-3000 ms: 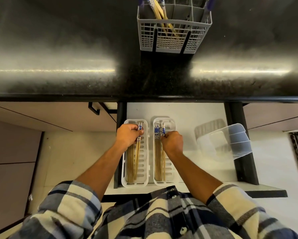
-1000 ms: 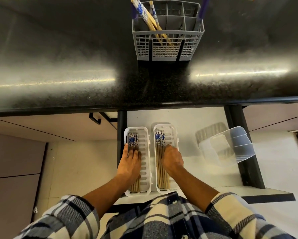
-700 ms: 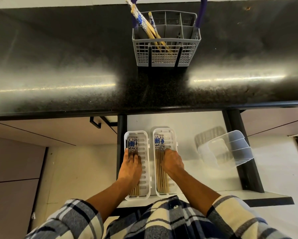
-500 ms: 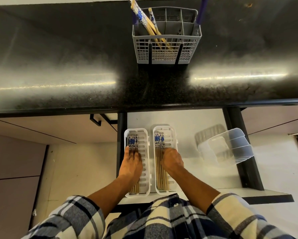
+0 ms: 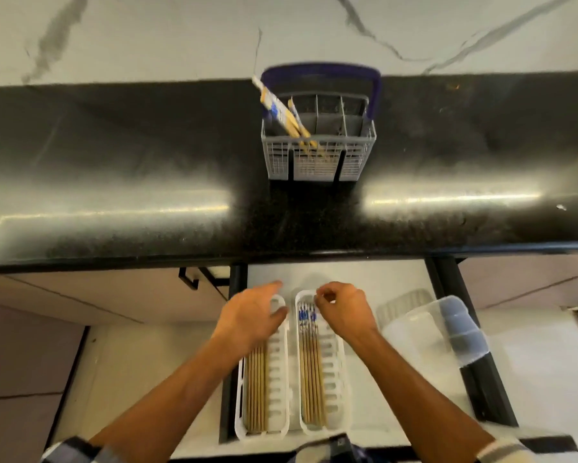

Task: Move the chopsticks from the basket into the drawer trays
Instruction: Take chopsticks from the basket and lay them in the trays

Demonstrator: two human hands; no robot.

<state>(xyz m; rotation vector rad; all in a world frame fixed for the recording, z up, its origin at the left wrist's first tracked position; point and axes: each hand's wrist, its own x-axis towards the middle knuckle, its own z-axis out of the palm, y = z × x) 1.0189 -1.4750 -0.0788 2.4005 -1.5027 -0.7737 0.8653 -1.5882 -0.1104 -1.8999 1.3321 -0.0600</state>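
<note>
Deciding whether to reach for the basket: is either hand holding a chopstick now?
No. The left hand is open over its tray; the right hand has curled fingers with nothing visible in the grip.

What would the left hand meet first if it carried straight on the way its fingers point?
Probably the black countertop's front edge: the left hand points away over the left tray. Depth is unclear; it might pass underneath.

A grey grid basket [image 5: 317, 155] with a blue handle stands upright on the black table, holding several leaning chopsticks [image 5: 282, 115]. Below, two white slotted drawer trays [image 5: 277, 379] lie side by side, each holding a row of chopsticks lengthwise.
</note>
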